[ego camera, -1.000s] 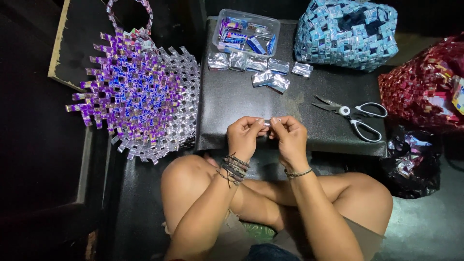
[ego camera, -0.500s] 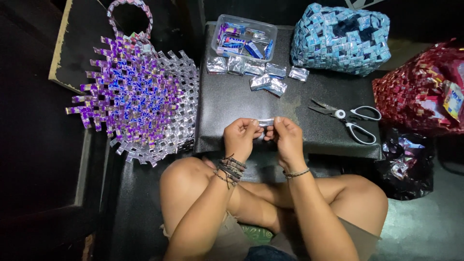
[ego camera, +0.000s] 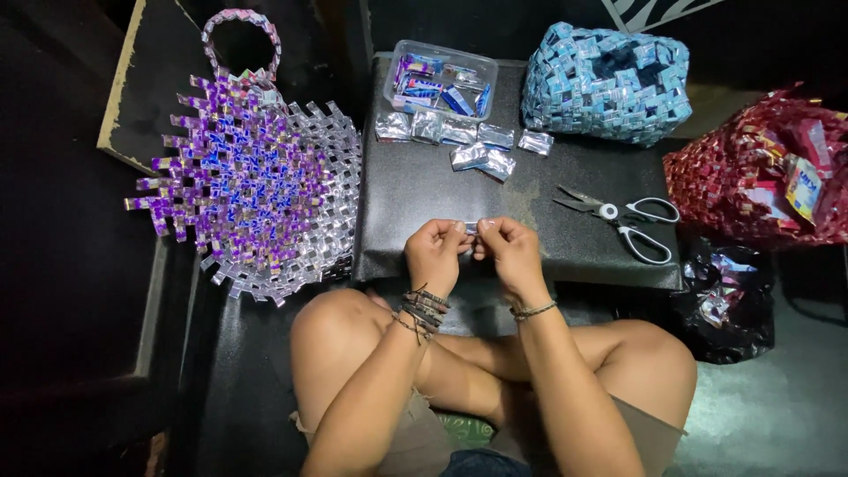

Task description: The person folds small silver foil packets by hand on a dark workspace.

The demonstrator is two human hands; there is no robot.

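My left hand (ego camera: 435,253) and my right hand (ego camera: 508,250) meet over the near edge of a black padded stool (ego camera: 424,190). Both pinch one small folded silver foil strip (ego camera: 471,228) between thumbs and fingertips. Most of the strip is hidden by my fingers. Several folded silver foil pieces (ego camera: 459,141) lie at the far side of the stool, in front of a clear plastic tub (ego camera: 439,81) of folded wrappers. My bare knees are crossed below.
A half-woven purple and silver wrapper bag (ego camera: 252,185) lies on the left. A woven blue bag (ego camera: 605,79) sits at the back right. Scissors (ego camera: 623,221) rest on the stool's right side. A red wrapper pile (ego camera: 764,172) and a black plastic bag (ego camera: 729,296) are at the right.
Both hands stay together on the foil strip with only small finger movements. The view has shifted slightly.
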